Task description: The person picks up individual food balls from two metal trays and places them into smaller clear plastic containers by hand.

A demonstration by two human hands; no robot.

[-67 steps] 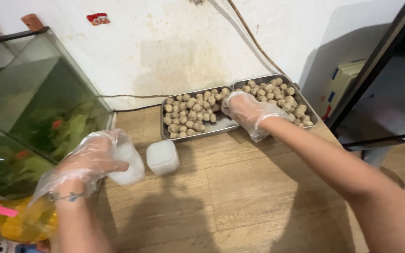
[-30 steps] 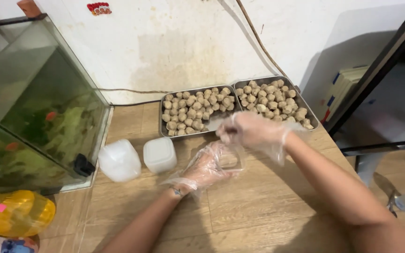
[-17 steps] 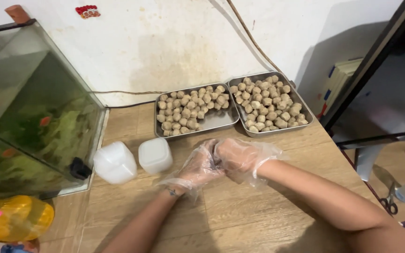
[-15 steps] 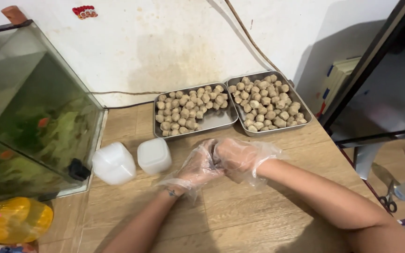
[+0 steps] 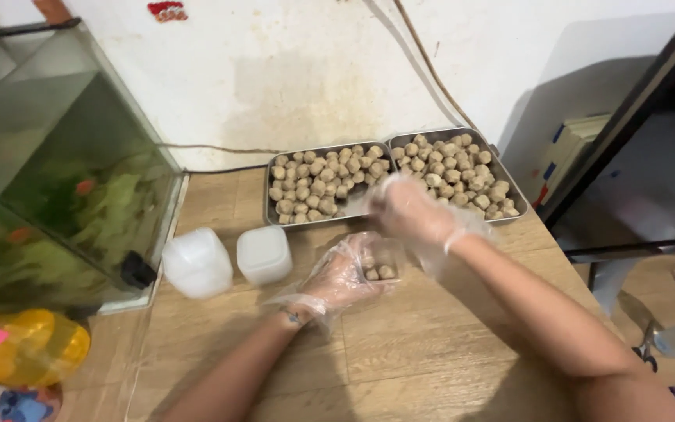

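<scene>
Small clear plastic container point(image 5: 376, 264), already holding a few brown meatballs, sits cupped in the left hand point(image 5: 345, 277), whose gloved fingers curl around its near side and base just above the wooden desk point(image 5: 431, 344). The right hand point(image 5: 412, 212), also in a thin clear disposable glove, hovers just above and behind the container, its fingers bunched together; it is blurred, so I cannot tell whether it pinches a meatball or is bare.

To do this step well, I judge that the left hand should keep the container level and its mouth turned toward the right hand, so each ball drops straight in and none rolls off the rim. The loose gloves could snag or slip, so a light fingertip pinch would serve better than a full squeeze, which could crush the soft balls.

Just behind the hands lie two shallow rectangular metal trays side by side against the white wall, the left tray point(image 5: 275, 221) and the right tray point(image 5: 519, 205), both packed with round brown meatballs point(image 5: 322, 181). To the left stand two white lidded plastic tubs point(image 5: 263, 254), near the container but apart from it. Further left are a glass fish tank point(image 5: 64, 180) and a yellow plastic bottle point(image 5: 33, 355).
</scene>
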